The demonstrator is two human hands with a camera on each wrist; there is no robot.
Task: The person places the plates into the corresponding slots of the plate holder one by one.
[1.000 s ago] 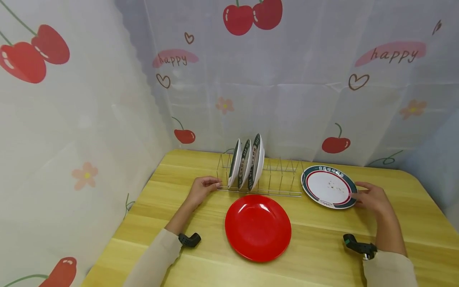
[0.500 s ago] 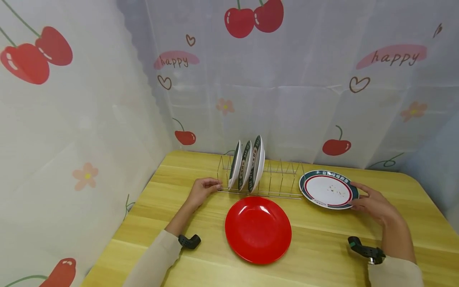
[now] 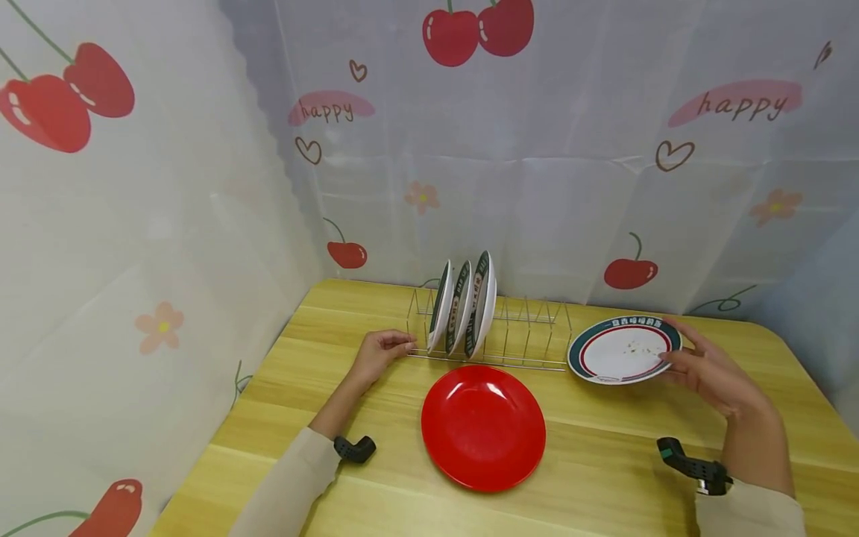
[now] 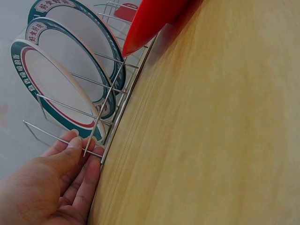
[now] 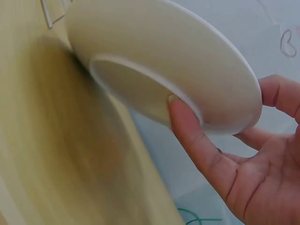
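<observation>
My right hand (image 3: 711,369) grips the right rim of a white plate with a green and red border (image 3: 622,349), lifted off the table and tilted; in the right wrist view fingers (image 5: 197,140) press under its pale underside (image 5: 159,65). My left hand (image 3: 379,352) holds the left end of a wire dish rack (image 3: 520,335), its fingers (image 4: 70,157) curled on the lowest wire (image 4: 61,139). Three green-rimmed plates (image 3: 463,306) stand on edge in the rack's left slots. A red plate (image 3: 483,426) lies flat in front of the rack.
The wooden table (image 3: 604,447) is hemmed by cherry-print curtains (image 3: 134,224) at the left and back. The rack's right slots (image 3: 537,328) hold nothing. Black wrist camera mounts (image 3: 356,449) sit by both sleeves.
My right hand has lifted the green-and-red bordered plate off the table, raising and tilting it slightly to the right. My left hand has stayed on the rack.
</observation>
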